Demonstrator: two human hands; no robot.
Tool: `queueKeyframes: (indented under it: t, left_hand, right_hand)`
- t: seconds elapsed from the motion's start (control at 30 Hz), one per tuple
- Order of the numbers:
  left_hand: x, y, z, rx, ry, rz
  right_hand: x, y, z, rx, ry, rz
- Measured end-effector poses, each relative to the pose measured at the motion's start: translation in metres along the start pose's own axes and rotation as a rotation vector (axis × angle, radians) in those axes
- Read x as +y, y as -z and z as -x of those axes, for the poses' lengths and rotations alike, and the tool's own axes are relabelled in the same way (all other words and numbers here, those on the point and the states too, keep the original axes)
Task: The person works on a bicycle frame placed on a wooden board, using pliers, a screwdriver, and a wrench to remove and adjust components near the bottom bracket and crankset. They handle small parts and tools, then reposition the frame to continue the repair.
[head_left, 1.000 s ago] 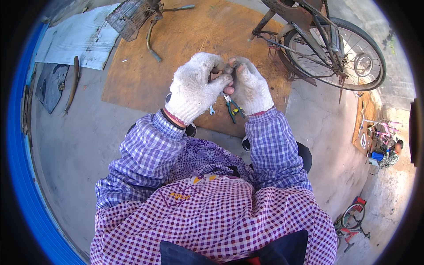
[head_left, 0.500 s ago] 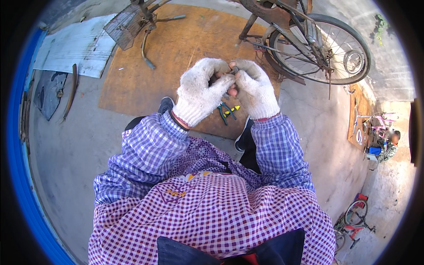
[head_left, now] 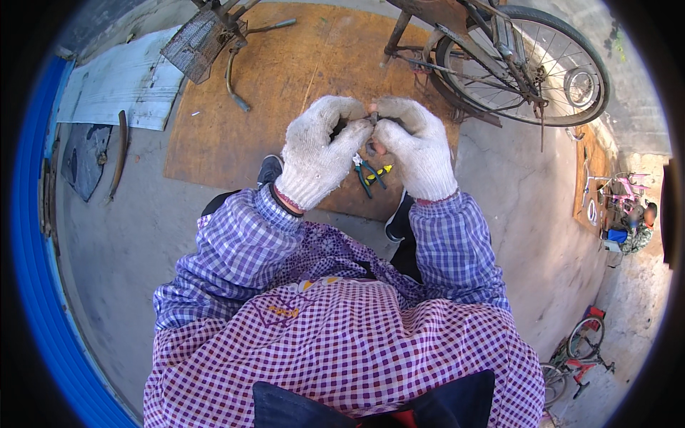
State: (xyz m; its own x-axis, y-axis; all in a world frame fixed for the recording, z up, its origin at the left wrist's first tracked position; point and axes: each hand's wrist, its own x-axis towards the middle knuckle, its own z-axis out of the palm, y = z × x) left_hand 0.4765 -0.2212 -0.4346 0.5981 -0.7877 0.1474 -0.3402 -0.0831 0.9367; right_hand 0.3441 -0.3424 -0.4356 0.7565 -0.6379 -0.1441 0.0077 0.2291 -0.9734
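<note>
Both my hands wear white knit gloves with bare fingertips and meet in front of me above a wooden board. My left hand point(head_left: 322, 150) is closed, its thumb and fingers pinching a small dark metal piece point(head_left: 374, 118). From the other side my right hand point(head_left: 417, 148) pinches the same piece, its thumb touching it. The gloves partly hide the piece, and its kind I cannot make out. Below the hands, pliers with dark green handles point(head_left: 365, 176) lie on the board beside a yellow-and-black tool point(head_left: 379, 172).
The wooden board point(head_left: 278, 68) covers the floor ahead. Bicycle handlebars with a wire basket point(head_left: 196, 44) rest at its far left, a rusty bicycle's rear wheel point(head_left: 546, 68) at the far right. A curved strip point(head_left: 120, 153) lies left. A person point(head_left: 641, 230) sits far right near a red bicycle point(head_left: 579, 365).
My fingers have shifted slightly around the small piece, and both hands stay together. The surroundings have moved a little in the picture as my head turned.
</note>
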Motion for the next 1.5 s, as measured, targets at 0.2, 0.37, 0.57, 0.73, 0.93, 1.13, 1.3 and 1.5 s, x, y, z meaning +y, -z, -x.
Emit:
queueKeyframes:
  t: [0.2, 0.37, 0.57, 0.73, 0.93, 1.13, 1.3, 1.5]
  left_hand:
    - [-0.001, 0.002, -0.002, -0.050, 0.140, 0.100]
    - [-0.007, 0.001, -0.004, -0.095, 0.252, 0.232]
    - [-0.010, 0.002, -0.006, -0.134, 0.314, 0.304]
    - [-0.009, 0.003, -0.006, -0.164, 0.335, 0.353]
    - [-0.009, 0.003, -0.005, -0.151, 0.334, 0.369]
    - [-0.013, 0.003, -0.003, -0.110, 0.301, 0.326]
    - [-0.016, 0.005, -0.002, -0.109, 0.261, 0.247]
    - [-0.016, 0.008, 0.001, -0.057, 0.160, 0.077]
  right_hand:
    - [-0.004, -0.001, 0.000, -0.009, 0.123, 0.125]
    - [-0.003, 0.001, -0.001, -0.023, 0.136, 0.154]
    - [-0.004, 0.000, 0.000, -0.012, 0.136, 0.152]
    - [-0.005, 0.000, 0.001, -0.001, 0.129, 0.145]
    - [-0.008, -0.003, 0.000, 0.000, 0.180, 0.215]
    - [-0.007, -0.002, 0.001, 0.006, 0.204, 0.290]
    - [0.000, -0.002, -0.001, 0.028, 0.220, 0.321]
    - [0.006, -0.005, 0.000, 0.024, 0.222, 0.321]
